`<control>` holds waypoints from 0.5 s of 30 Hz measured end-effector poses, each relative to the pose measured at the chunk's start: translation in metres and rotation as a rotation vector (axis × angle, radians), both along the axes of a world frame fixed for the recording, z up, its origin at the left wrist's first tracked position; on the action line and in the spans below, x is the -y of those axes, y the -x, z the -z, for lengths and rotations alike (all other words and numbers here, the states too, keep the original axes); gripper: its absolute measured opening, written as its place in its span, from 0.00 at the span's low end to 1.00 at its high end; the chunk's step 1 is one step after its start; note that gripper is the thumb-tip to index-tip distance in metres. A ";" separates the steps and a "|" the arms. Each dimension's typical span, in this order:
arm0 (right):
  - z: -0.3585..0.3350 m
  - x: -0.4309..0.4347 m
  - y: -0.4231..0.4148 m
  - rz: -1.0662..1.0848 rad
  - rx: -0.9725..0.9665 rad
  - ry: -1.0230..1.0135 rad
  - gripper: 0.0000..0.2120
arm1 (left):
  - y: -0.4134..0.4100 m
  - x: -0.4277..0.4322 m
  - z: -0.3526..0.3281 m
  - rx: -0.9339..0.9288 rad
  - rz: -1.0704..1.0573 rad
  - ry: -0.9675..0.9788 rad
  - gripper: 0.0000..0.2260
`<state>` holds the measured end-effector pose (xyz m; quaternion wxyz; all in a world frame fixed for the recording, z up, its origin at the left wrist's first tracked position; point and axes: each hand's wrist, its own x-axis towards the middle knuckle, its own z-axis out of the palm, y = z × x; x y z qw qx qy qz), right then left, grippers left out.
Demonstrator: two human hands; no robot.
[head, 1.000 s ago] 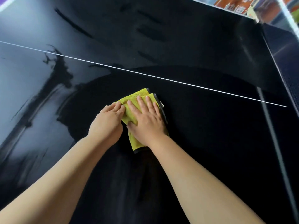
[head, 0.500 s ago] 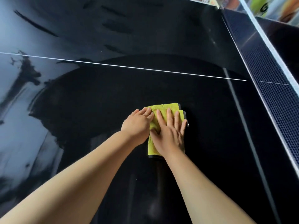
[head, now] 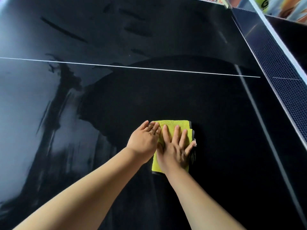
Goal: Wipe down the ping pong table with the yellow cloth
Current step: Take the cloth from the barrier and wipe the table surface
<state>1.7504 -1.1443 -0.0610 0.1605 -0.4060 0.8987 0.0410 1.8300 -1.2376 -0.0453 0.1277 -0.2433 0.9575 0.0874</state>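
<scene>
**While two flat palms are pressing on it, the yellow cloth (head: 172,126) is lying on the ping pong table (head: 199,100)**

As both bare forearms are reaching out over the black tabletop, the left hand (head: 144,143) is resting on the upper left corner of the yellow cloth. Its fingers are straight and held close together, and its outer edge is lying on the bare surface. Just beside it, the right hand (head: 174,151) is pressing flat on the middle of the cloth, fingers straight and spread apart. Neither hand is pinching or curling round the fabric.

The cloth is lying folded into a rectangle, with dark edging showing along its right side and near edge. It is sitting on the near side of the thin white line (head: 149,68) that is running across the table. It is also lying well apart from the net (head: 285,90), which is standing along the right with a white band on top.

To the left the surface is gleaming with streaky reflections, while round the cloth it is looking dull and dark. Bright printed boards (head: 285,9) are showing beyond the net, blurred.
</scene>
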 end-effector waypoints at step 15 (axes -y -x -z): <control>0.006 0.187 -0.311 -0.290 0.030 0.025 0.33 | -0.339 0.165 0.004 0.035 -0.207 0.088 0.24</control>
